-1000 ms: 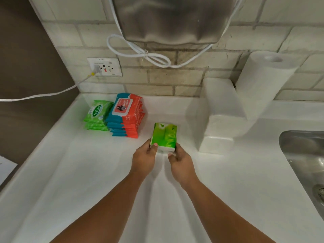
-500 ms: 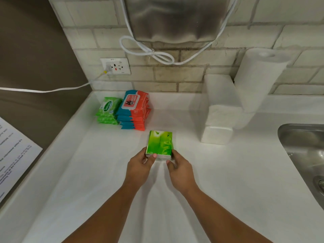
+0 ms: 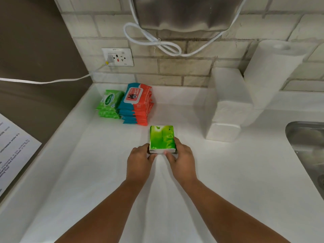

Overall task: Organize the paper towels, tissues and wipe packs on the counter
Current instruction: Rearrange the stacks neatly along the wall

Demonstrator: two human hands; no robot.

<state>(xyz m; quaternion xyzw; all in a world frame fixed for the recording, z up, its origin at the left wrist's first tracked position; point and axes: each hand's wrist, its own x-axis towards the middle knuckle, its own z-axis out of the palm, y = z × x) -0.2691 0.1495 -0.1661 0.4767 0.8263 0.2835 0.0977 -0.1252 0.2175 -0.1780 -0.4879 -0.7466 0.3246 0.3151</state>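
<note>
A shiny green tissue pack (image 3: pixel 162 138) lies flat in the middle of the white counter (image 3: pixel 87 172). My left hand (image 3: pixel 139 161) grips its near left corner and my right hand (image 3: pixel 182 159) grips its near right side. At the back left stand a small stack of green wipe packs (image 3: pixel 109 104) and, touching it, a taller stack of red and blue wipe packs (image 3: pixel 137 104). To the right, white folded paper towel stacks (image 3: pixel 228 109) rise in steps against the wall, with an upright paper towel roll (image 3: pixel 273 74) behind them.
A steel sink (image 3: pixel 308 148) is set in the counter at the right. A metal dispenser (image 3: pixel 185 13) with a looped white cable hangs on the brick wall above. A wall socket (image 3: pixel 118 57) has a plugged cord running left. A printed paper (image 3: pixel 14 149) hangs on the left panel.
Both hands have kept hold of the green tissue pack. The view has shifted, so the counter items sit further right in the frame, and the pack lies a little nearer the red and blue stack.
</note>
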